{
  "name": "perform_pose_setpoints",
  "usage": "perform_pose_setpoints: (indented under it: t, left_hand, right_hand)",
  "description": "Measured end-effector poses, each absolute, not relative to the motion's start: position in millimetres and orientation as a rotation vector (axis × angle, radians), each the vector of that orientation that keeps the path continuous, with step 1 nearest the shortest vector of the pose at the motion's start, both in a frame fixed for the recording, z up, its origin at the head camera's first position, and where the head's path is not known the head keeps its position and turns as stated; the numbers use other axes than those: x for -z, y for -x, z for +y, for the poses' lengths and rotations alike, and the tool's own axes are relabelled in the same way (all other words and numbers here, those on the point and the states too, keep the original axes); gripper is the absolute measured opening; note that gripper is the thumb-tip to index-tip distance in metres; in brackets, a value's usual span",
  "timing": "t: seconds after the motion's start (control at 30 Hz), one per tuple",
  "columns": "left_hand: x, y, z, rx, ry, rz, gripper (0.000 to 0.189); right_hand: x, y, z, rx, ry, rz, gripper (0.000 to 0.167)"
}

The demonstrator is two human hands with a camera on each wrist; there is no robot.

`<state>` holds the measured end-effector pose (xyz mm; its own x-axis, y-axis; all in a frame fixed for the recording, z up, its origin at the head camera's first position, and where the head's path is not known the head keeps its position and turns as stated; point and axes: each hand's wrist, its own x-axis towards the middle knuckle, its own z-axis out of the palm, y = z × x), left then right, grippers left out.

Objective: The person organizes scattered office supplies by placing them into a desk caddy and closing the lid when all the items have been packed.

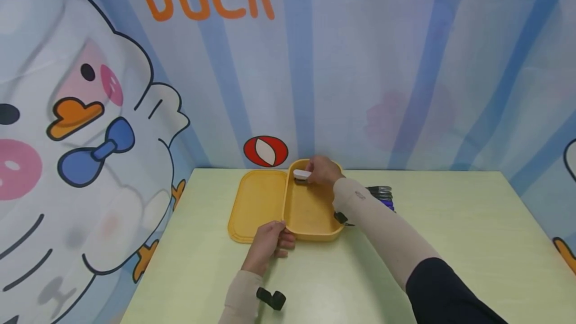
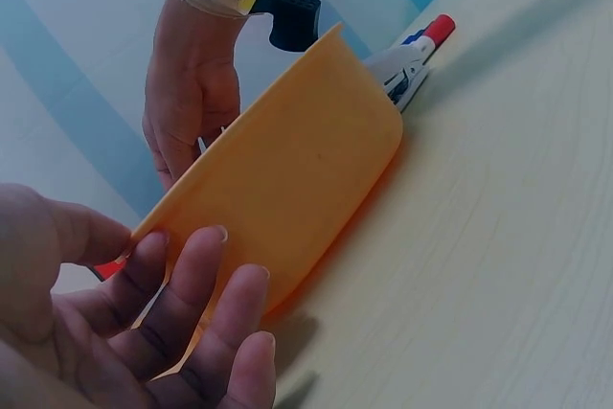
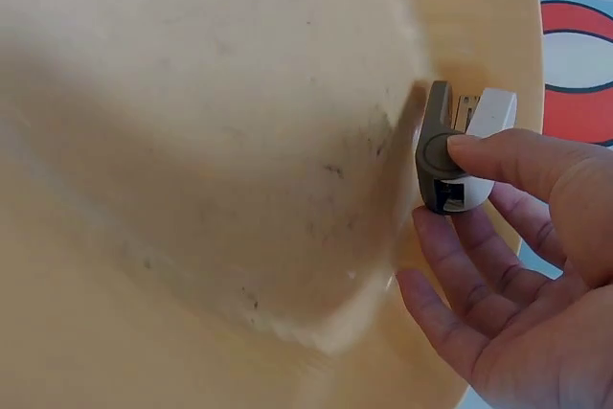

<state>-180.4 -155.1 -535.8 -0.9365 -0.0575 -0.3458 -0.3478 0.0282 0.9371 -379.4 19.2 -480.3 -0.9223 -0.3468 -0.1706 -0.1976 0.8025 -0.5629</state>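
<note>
A yellow plastic box (image 1: 310, 216) stands on the table with its hollow side up. My right hand (image 1: 325, 170) reaches into its far end and holds a small white and grey stapler (image 3: 490, 126) between thumb and fingers, close to the box's end wall. In the right wrist view the bottom of the box shows dark scuffs. My left hand (image 1: 269, 244) is at the near left corner, thumb and forefinger pinching the rim, the other fingers spread along the outer wall (image 2: 287, 160).
Flat beside the box on its left lies a yellow lid (image 1: 256, 206). Several black and blue pens (image 1: 382, 194) lie to the right, partly behind my right forearm. In the left wrist view a red-capped marker (image 2: 439, 31) shows past the box. A printed curtain (image 1: 342, 64) hangs behind the table.
</note>
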Motion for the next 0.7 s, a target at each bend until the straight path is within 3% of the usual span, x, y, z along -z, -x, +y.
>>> perform_pose_setpoints:
  t: [0.7]
  left_hand:
    - [535.5,181.1,-154.9,-2.008,0.412,2.091,0.032]
  right_hand:
    - [483.4,376.3,15.3,0.698,0.386,2.782,0.013]
